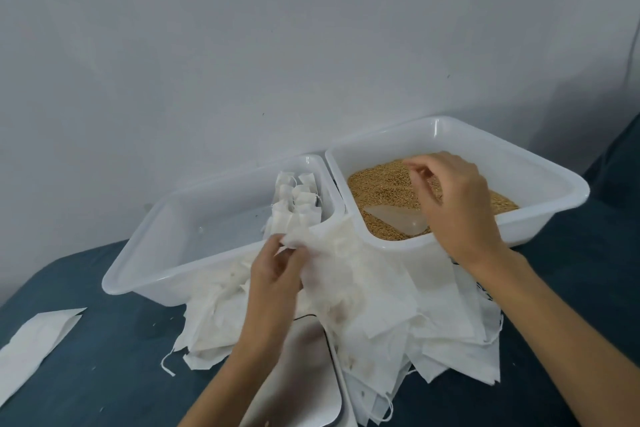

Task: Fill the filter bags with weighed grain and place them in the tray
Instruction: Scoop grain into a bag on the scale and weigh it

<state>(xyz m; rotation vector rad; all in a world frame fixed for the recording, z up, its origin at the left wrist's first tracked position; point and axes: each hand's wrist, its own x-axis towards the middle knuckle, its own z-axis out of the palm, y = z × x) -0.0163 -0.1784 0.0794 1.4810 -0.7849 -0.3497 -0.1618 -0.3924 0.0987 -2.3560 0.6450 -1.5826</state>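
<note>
White paper everywhere. Heap of empty filter bags (374,291) sprawled over the dark blue tabletop (104,357), spilling across the pale scale (294,374) near the front edge. Left hand (277,274) pinching one thin bag at the top of the heap, fingers curled round its edge, just beside the near rim of the left tray (138,274). Right hand (453,204) over the grain tub (554,184), fingers loosely curled with thumb and forefinger near each other; holding anything or not, cannot tell. Below it, a clear scoop (398,222) lying half sunk in the golden grain (377,191).

Step in hand, by the look of it: separating one bag and reaching for the scoop. Best done by rubbing the bag mouth between thumb and finger until a single layer opens, then taking the scoop by its handle and lifting a level, modest load. Worth clearing the heap off the scale first, or the reading will be off. Worth watching the loose drawstrings too, apt to snag neighbours.

Bags: soft, flimsy, fibrous sheet, creased. Trays: smooth translucent plastic, rounded corners, rolled rims, set side by side and touching. Filled bags (294,201) standing plump and upright, bunched in the far right corner of the left tray. Grain small, dry, free-running. One stray bag (38,343) flat on the table at far left.
</note>
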